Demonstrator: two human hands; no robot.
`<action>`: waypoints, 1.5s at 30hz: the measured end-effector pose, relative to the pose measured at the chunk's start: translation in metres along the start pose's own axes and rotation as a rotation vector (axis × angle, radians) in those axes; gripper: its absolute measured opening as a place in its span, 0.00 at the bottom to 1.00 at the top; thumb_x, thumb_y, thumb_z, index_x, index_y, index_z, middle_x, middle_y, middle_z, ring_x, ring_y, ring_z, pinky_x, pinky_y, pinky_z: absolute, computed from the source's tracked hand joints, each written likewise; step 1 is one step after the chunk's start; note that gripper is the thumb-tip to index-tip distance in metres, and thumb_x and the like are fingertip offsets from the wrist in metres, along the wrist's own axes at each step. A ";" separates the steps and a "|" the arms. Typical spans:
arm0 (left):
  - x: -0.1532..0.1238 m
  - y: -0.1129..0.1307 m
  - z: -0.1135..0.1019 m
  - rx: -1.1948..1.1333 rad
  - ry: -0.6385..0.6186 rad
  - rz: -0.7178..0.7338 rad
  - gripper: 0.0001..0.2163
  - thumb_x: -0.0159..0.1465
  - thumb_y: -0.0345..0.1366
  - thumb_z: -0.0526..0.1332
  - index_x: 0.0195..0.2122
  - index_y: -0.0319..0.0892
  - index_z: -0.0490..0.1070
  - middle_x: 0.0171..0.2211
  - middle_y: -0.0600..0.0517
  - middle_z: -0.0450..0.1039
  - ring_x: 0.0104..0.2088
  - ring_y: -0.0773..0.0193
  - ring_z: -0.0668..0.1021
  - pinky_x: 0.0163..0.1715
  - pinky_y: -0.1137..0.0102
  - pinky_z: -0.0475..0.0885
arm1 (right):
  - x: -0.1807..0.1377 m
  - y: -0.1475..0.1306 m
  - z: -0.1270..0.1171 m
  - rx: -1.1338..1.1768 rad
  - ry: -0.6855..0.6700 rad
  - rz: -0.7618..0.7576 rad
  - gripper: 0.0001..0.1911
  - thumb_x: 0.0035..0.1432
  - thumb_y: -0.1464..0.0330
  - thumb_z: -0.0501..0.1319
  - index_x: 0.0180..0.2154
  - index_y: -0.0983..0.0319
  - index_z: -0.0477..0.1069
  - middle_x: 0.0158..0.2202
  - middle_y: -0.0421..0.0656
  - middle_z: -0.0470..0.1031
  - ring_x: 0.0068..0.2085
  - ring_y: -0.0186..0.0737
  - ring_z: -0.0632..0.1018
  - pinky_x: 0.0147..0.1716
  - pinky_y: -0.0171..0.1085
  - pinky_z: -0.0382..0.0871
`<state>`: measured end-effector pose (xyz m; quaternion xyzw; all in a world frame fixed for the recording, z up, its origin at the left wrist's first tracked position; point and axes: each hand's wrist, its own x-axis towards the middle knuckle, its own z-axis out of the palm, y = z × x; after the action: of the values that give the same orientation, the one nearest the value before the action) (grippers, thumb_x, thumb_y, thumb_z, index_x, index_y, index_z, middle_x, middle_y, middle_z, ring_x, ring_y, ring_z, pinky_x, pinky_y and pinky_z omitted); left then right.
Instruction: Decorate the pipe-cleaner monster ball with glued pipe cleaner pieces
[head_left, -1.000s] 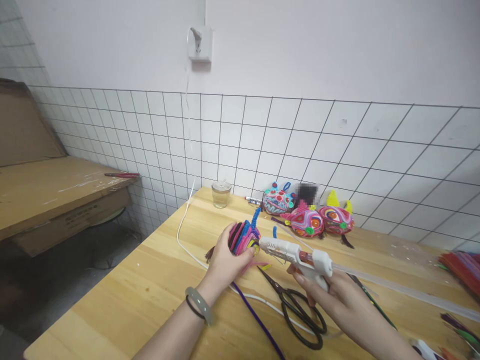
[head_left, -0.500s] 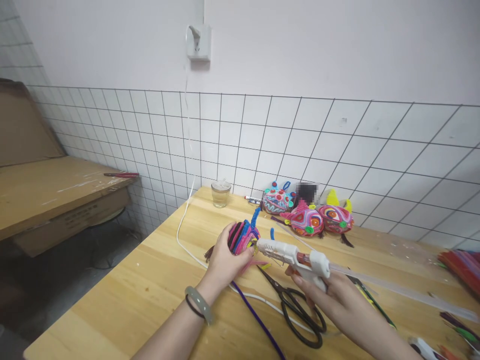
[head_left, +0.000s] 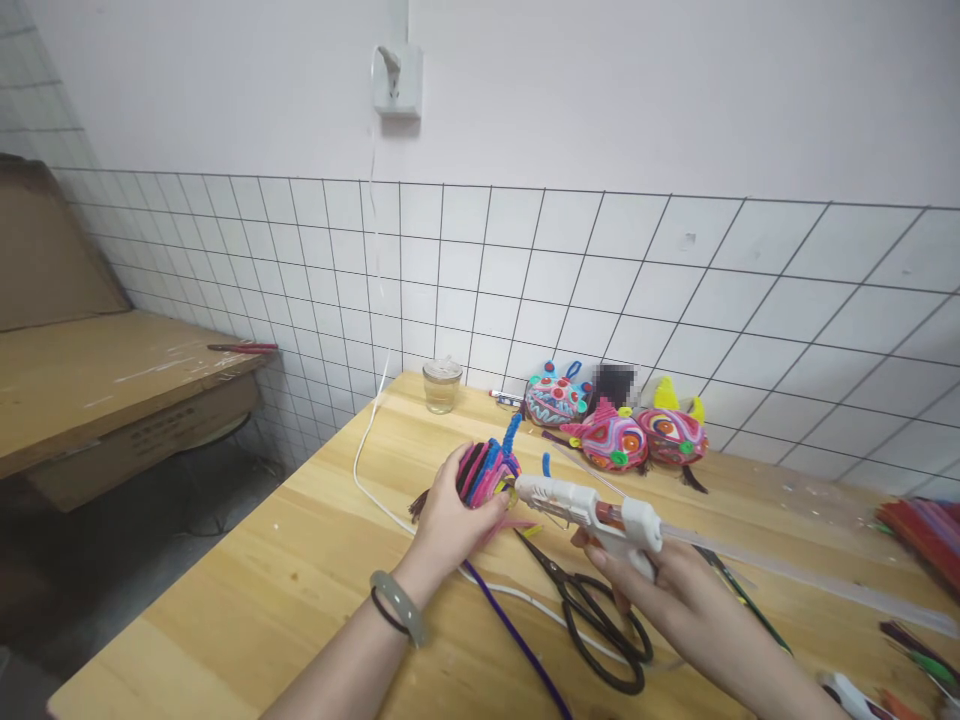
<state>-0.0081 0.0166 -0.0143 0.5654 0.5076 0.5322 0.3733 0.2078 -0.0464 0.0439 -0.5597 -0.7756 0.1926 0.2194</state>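
Left hand (head_left: 448, 512): grips a striped multicoloured fuzzy ornament (head_left: 482, 476)
Right hand (head_left: 671, 590): holds a white plastic glue gun (head_left: 564, 501), nozzle (head_left: 520, 487) at the ornament
Black metal scissors (head_left: 557, 574): lie on the pale wooden table (head_left: 247, 610)
Clear glass cup (head_left: 442, 390): near the table's far corner

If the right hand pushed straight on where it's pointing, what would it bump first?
The glue gun in the right hand would probably bump the striped craft held by the left hand; depth is unclear.

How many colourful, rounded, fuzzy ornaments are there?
4: striped one in the left hand; by the tiled wall, left to right: light-blue one, pink-horned one, yellow-horned one. Pixelation may hide more.
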 end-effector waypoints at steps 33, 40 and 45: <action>0.002 -0.008 0.001 -0.002 -0.001 0.029 0.32 0.51 0.38 0.67 0.57 0.43 0.59 0.57 0.43 0.65 0.55 0.54 0.69 0.56 0.58 0.62 | -0.001 -0.002 0.000 -0.006 0.021 0.000 0.21 0.61 0.54 0.50 0.36 0.60 0.74 0.24 0.42 0.73 0.25 0.40 0.72 0.25 0.34 0.67; 0.001 -0.008 0.001 -0.032 0.005 0.028 0.32 0.50 0.37 0.68 0.57 0.44 0.61 0.57 0.43 0.65 0.55 0.54 0.69 0.56 0.58 0.62 | -0.001 -0.001 0.000 0.022 0.052 0.021 0.20 0.60 0.55 0.51 0.39 0.60 0.76 0.27 0.43 0.76 0.27 0.41 0.75 0.25 0.33 0.69; 0.002 -0.011 0.001 -0.059 0.006 0.030 0.32 0.50 0.38 0.68 0.57 0.44 0.60 0.57 0.43 0.65 0.56 0.53 0.69 0.57 0.57 0.61 | -0.001 -0.003 -0.002 0.046 0.034 -0.004 0.19 0.60 0.55 0.52 0.37 0.59 0.76 0.35 0.44 0.79 0.36 0.46 0.78 0.38 0.38 0.72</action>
<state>-0.0093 0.0208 -0.0244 0.5603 0.4842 0.5542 0.3802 0.2066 -0.0486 0.0468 -0.5562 -0.7682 0.2003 0.2455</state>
